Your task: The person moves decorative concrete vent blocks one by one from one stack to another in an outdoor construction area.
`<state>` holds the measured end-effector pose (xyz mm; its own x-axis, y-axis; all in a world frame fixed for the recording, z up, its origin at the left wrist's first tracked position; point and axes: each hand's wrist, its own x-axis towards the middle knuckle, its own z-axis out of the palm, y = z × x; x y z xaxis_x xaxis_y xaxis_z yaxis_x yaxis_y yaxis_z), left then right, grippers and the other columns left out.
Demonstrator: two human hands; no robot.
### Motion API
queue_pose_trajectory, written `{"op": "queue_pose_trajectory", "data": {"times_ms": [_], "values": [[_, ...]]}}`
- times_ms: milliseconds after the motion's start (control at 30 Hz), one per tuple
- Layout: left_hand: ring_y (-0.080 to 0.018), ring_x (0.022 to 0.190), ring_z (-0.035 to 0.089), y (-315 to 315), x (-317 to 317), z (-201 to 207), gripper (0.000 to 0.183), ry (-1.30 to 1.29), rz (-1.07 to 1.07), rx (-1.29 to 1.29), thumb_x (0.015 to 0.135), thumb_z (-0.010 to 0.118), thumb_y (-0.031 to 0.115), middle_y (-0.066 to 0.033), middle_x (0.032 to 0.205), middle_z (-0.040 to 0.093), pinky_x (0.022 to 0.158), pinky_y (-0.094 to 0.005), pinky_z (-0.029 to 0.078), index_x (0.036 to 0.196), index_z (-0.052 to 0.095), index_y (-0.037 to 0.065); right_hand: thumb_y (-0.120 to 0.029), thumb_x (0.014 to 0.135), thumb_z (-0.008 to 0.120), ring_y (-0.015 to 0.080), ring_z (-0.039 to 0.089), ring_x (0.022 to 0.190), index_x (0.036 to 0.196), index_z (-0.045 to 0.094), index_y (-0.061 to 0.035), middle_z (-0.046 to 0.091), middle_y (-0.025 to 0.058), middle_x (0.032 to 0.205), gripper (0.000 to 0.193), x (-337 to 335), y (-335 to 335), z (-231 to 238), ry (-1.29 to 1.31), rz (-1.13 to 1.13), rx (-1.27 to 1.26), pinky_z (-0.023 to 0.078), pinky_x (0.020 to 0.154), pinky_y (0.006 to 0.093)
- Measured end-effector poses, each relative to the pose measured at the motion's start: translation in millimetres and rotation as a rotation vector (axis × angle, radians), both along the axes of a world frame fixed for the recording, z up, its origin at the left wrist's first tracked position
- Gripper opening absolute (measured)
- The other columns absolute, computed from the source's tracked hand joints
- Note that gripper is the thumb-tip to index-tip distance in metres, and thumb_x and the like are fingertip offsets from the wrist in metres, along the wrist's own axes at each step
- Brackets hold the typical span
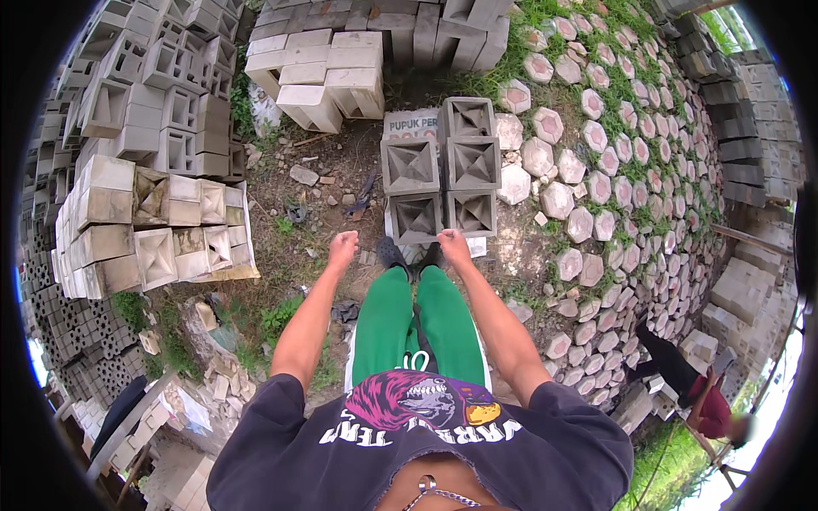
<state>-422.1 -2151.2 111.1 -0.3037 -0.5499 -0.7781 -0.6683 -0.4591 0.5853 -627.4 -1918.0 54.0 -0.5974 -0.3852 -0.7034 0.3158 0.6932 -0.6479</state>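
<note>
Several grey concrete vent blocks stand close together in two columns in front of my feet. The nearest left block [415, 218] and nearest right block [472, 213] have recessed faces with ridges meeting inside. Behind them are another left block [411, 166] and two more right blocks. My right hand [454, 247], fingers curled in, overlaps the front edge of the nearest blocks; whether it touches them is unclear. Out to the left, over bare soil, my left hand [343, 249] is closed, with nothing visible in it. A white printed sack [411, 124] shows beneath the blocks.
Pale vent blocks [158, 258] form a low stack at left, below tall block piles [175, 102]. More blocks [354, 77] stand ahead. Hexagonal pavers [594, 179] cover grassy ground at right. Rubble [304, 175] dots the soil. Another person [711, 409] stands at lower right.
</note>
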Motion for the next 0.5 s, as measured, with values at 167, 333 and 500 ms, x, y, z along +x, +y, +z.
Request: {"op": "queue_pose_trajectory", "data": {"times_ms": [167,333,500], "values": [[-0.0327,0.116,0.053,-3.6,-22.6,-105.9,0.076,-0.380,-0.530,-0.135,0.080,0.062,0.053,-0.0215,0.122,0.056,0.097,-0.0405,0.041,0.131,0.043,0.001,-0.039,0.080,0.063,0.0292,0.061,0.102,0.116,0.054,0.0007,0.063,0.0187,0.107,0.054,-61.3,-48.3,-35.1,0.034,0.169,0.138,0.045,0.090,0.0359],[-0.0326,0.132,0.036,-37.8,-128.3,-196.7,0.093,-0.069,-0.125,-0.062,0.076,0.069,0.048,-0.0285,0.142,0.032,0.106,-0.0398,0.032,0.141,0.026,-0.002,-0.043,0.081,0.063,0.0328,0.055,0.113,0.130,0.042,0.0040,0.054,0.0248,0.124,0.071,-131.5,-100.7,-142.2,0.128,0.174,0.079,0.042,0.096,0.0370],[-0.0344,0.129,0.039,-85.9,-160.9,-285.6,0.085,-0.130,-0.114,-0.239,0.076,0.065,0.034,-0.0261,0.139,0.038,0.105,-0.0383,0.033,0.141,0.025,-0.003,-0.019,0.071,0.068,0.0374,0.037,0.129,0.139,0.023,0.0080,0.038,0.0279,0.137,0.086,-146.5,-180.2,-204.9,0.246,0.387,0.058,0.032,0.107,0.0378]]}}
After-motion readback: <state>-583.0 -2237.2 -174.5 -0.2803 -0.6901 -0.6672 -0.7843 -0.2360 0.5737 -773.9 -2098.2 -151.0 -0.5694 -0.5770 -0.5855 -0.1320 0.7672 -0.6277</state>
